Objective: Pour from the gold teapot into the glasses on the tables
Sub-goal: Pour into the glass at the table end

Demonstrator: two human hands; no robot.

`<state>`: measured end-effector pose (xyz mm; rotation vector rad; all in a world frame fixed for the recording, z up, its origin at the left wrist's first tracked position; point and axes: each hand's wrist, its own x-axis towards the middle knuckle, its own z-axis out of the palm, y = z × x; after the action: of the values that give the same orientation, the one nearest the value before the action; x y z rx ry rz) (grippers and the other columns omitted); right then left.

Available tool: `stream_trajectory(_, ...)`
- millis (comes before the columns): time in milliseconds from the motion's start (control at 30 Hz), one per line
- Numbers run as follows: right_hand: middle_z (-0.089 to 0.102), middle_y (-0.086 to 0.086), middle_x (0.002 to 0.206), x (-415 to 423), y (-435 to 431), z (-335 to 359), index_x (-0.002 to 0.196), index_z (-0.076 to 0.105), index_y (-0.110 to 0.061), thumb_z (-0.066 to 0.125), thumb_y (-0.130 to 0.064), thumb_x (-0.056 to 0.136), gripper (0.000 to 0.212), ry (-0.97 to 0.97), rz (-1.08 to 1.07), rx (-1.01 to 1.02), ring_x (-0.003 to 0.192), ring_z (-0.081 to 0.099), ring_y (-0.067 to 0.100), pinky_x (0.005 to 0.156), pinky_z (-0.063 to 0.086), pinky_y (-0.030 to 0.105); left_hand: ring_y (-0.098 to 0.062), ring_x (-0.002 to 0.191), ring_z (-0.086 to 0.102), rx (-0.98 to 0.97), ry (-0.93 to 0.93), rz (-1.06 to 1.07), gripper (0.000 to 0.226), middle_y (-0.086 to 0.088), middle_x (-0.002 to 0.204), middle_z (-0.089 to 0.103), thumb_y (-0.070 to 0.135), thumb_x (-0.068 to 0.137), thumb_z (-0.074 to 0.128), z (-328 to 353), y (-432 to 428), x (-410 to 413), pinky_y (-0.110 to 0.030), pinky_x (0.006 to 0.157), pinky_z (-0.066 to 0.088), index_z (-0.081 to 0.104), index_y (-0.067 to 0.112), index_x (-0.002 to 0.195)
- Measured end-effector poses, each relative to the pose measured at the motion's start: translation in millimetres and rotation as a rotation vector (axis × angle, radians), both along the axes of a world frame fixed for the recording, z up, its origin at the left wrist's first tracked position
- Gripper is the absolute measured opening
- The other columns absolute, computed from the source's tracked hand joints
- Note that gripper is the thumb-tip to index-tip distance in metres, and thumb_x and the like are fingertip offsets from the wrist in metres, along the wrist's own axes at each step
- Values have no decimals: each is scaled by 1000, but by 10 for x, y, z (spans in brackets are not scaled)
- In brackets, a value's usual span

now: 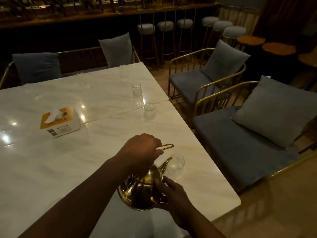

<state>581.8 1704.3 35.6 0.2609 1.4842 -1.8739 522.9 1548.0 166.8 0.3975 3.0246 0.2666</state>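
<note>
Gold teapot [140, 191] leans toward the glass [175, 164] near the right edge of the table [197, 143]; my left hand [142, 148] grips its handle [169, 146], and my right hand [171, 194] cups the body, steadying the pour.

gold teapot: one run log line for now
left hand: grips handle | right hand: cups gold teapot | spout beside nearest glass | flow: unclear
</note>
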Motion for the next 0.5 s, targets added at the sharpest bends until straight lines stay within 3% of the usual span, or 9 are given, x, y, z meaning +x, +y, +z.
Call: stream_trajectory(500, 78, 9, 109, 75, -48, 26, 123, 70, -21, 74, -34, 90, 36, -42, -31, 11, 104, 73, 34, 95, 57, 55, -18, 86, 63, 5, 26, -29, 33, -1, 100, 69, 42, 97, 50, 53, -30, 52, -34, 73, 52, 69, 20, 112)
